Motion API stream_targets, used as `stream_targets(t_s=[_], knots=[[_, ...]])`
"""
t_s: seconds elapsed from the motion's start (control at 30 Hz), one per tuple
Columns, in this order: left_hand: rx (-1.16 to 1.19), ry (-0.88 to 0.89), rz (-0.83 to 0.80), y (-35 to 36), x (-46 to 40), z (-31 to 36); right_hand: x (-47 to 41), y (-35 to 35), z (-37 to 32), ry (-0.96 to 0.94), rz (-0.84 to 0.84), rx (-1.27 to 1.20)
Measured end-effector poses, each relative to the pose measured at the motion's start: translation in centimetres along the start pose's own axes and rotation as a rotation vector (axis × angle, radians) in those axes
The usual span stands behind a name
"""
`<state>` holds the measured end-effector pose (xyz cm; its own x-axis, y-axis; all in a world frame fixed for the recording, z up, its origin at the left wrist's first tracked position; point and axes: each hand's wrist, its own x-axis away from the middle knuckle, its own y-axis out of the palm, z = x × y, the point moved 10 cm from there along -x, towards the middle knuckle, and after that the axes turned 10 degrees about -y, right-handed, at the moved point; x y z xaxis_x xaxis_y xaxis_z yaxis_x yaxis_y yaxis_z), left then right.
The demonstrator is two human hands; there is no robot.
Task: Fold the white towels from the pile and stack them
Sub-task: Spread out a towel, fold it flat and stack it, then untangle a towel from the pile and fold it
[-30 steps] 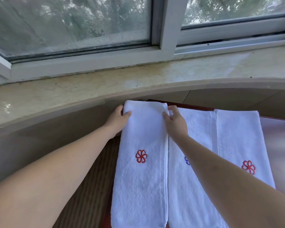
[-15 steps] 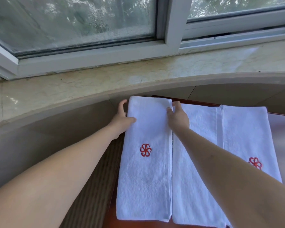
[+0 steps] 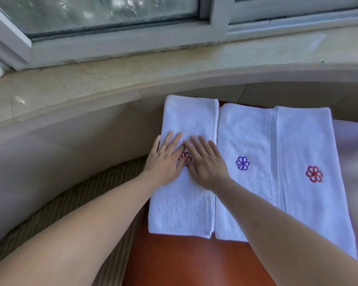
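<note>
While both hands lie flat on the left towel [image 3: 186, 178], nothing is gripped: fingers straight and slightly spread, palms down, pressing the cloth. Left hand [image 3: 163, 162] and right hand [image 3: 207, 164] sit side by side at the towel's middle, index fingers nearly touching over its red flower mark, which they half cover.

Count: three folded white towels in a row on the reddish-brown table [image 3: 194, 263]. No loose pile is in view.
- left towel: under both palms.
- middle towel [image 3: 246, 141]: just beside the right hand, on its outer side, edge touching the left towel's edge; purple flower mark.
- right towel [image 3: 310, 151]: beyond the middle one, edges touching; red flower mark. Well apart from either hand.

Key relation: each towel's long axis runs away from the person, toward the window sill [image 3: 112, 79]. The hands' fingers point along that same axis. About half of the left towel lies ahead of the fingertips, half back toward the wrists. The right hand is the nearer one to the two other towels; the left hand sits at the left towel's outer edge, thumb just off the cloth.

Judgement: this looks like a smoothing press on a finished fold. Stacking is not yet done, as the three lie in a single layer. To stack, a towel would need to travel sideways, across its long axis.
</note>
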<state>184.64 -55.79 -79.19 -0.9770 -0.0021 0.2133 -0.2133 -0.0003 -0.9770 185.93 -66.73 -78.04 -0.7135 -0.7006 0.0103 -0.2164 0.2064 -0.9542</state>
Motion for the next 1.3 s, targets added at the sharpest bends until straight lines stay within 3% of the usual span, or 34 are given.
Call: stream_targets(t_s=[0.2, 0.43, 0.7, 0.87, 1.0, 1.3], knots=[[0.004, -0.035, 0.107, 1.9, -1.3, 0.3, -0.3, 2.2, 2.0, -0.016, 0.039, 0.069], [-0.027, -0.069, 0.012, 1.2, 4.5, 0.9, 3.3, 2.0, -1.3, 0.097, -0.129, 0.029], [-0.001, -0.093, -0.037, 5.2, 16.2, 1.0, 15.3, 4.3, -5.5, 0.136, -0.120, 0.041], [0.026, -0.066, -0.178, 5.7, 22.4, 2.2, 21.6, 4.4, -7.5, 0.249, -0.269, 0.064], [0.052, -0.057, -0.210, 1.3, 26.0, 3.2, 25.3, 0.3, -9.6, 0.269, -0.371, 0.025], [0.070, -0.004, -0.069, -14.2, 31.7, 8.9, 30.7, -15.8, -14.0, 0.260, -0.178, 0.056]])
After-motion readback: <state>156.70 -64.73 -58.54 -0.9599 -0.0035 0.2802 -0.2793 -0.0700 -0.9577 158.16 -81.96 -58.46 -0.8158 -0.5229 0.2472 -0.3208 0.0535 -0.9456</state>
